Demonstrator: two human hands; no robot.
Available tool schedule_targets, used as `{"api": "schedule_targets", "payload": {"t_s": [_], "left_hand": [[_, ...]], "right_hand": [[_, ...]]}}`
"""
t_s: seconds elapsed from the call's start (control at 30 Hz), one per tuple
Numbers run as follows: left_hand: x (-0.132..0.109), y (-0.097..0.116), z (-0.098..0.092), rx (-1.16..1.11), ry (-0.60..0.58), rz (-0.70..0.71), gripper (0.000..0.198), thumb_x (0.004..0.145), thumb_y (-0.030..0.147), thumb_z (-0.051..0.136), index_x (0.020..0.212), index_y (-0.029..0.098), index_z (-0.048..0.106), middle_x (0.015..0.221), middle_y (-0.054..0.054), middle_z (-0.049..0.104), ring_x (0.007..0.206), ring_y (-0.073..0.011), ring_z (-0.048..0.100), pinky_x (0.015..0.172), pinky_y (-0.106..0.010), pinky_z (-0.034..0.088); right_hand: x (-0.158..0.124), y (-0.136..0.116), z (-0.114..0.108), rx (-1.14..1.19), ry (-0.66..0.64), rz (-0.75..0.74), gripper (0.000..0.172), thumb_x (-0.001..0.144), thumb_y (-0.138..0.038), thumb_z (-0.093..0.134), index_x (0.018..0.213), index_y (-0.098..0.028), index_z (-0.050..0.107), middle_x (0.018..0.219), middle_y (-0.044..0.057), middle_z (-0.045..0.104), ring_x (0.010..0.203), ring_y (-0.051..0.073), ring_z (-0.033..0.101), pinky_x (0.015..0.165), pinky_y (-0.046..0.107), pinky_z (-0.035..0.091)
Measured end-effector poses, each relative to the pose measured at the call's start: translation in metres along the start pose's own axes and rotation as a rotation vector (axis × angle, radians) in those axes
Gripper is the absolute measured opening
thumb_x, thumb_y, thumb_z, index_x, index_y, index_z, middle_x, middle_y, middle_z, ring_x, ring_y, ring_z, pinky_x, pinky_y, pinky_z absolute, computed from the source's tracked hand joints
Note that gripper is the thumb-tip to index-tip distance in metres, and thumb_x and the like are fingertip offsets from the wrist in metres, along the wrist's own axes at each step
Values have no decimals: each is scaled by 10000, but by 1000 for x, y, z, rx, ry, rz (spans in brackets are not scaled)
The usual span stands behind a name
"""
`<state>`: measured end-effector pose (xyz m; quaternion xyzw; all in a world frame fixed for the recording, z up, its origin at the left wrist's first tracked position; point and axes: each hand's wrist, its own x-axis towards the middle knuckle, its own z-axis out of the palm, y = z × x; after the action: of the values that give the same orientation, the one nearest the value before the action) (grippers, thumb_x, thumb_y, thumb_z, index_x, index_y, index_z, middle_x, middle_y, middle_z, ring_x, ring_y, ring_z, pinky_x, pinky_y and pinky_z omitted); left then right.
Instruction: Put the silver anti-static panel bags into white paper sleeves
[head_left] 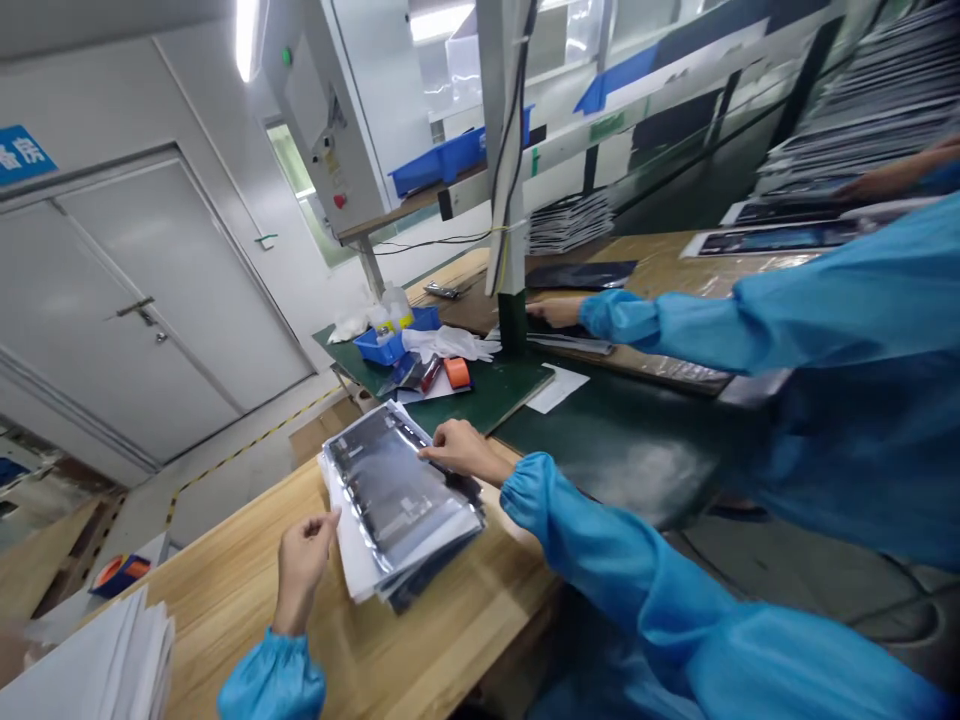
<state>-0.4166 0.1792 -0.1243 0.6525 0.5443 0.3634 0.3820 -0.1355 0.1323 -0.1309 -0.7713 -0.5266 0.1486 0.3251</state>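
Door (161, 290) far left; cabinet (352, 110) far, red button (340, 201) on it. Blue tray (379, 348) holds bottles (400, 312), gloves (454, 343) just right, orange tape (457, 373) nearer.

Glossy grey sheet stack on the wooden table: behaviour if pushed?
The glossy grey rectangular sheet stack may shear, its layers sitting unevenly. Its shiny top is probably slippery. Lying low and flat, it seems unlikely to tip.

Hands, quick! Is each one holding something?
Left hand: curled beside the stack; can't tell if it holds anything.
Right hand: touching the stack's right edge; can't tell if it grips.
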Motion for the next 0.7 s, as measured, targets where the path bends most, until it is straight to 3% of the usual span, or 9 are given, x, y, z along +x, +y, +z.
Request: {"api": "schedule_targets", "payload": {"t_s": [0.13, 0.27, 0.4, 0.5, 0.57, 0.7], "left_hand": [[12, 3, 15, -56, -52, -53, 516, 410, 588, 751, 601, 114, 678, 490, -15, 553, 435, -111, 419, 410, -247, 315], [14, 8, 17, -153, 68, -57, 376, 496, 492, 716, 607, 141, 638, 502, 15, 562, 444, -111, 453, 426, -232, 347], [15, 33, 24, -175, 177, -81, 239, 584, 392, 686, 657, 167, 652, 627, -8, 661, 570, -164, 587, 513, -259, 456], [13, 53, 23, -164, 184, -218, 172, 613, 293, 686, 730, 169, 665, 641, -12, 683, 616, -192, 634, 560, -276, 498], [11, 57, 19, -144, 148, -349, 206, 589, 247, 719, 769, 170, 653, 557, 5, 651, 524, -197, 617, 507, -287, 493], [9, 46, 12, -265, 24, -343, 463, 552, 263, 777, 988, 231, 624, 644, 24, 688, 518, -202, 634, 479, -295, 501]], "right_hand": [[12, 12, 8, 318, -41, 80, 285, 611, -332, 765, 489, -169, 565, 487, -4, 556, 541, 137, 542, 485, 226, 308], [22, 19, 8, 684, -237, 205, 289, 590, -257, 774, 470, -173, 525, 373, -52, 454, 375, 85, 417, 398, 209, 288], [22, 15, 5, 918, -359, 226, 268, 623, -243, 750, 502, -171, 522, 371, -75, 428, 361, 57, 369, 365, 179, 281], [14, 8, 0, 1021, -413, 249, 238, 616, -203, 744, 523, -166, 528, 421, -51, 504, 387, 61, 428, 367, 165, 315], [11, 5, -3, 1123, -498, 288, 263, 575, -153, 759, 526, -174, 502, 442, -43, 537, 389, 72, 460, 355, 163, 326], [15, 1, -4, 1309, -639, 287, 218, 634, -166, 732, 557, -167, 528, 432, -51, 531, 356, 91, 474, 325, 176, 344]]}}
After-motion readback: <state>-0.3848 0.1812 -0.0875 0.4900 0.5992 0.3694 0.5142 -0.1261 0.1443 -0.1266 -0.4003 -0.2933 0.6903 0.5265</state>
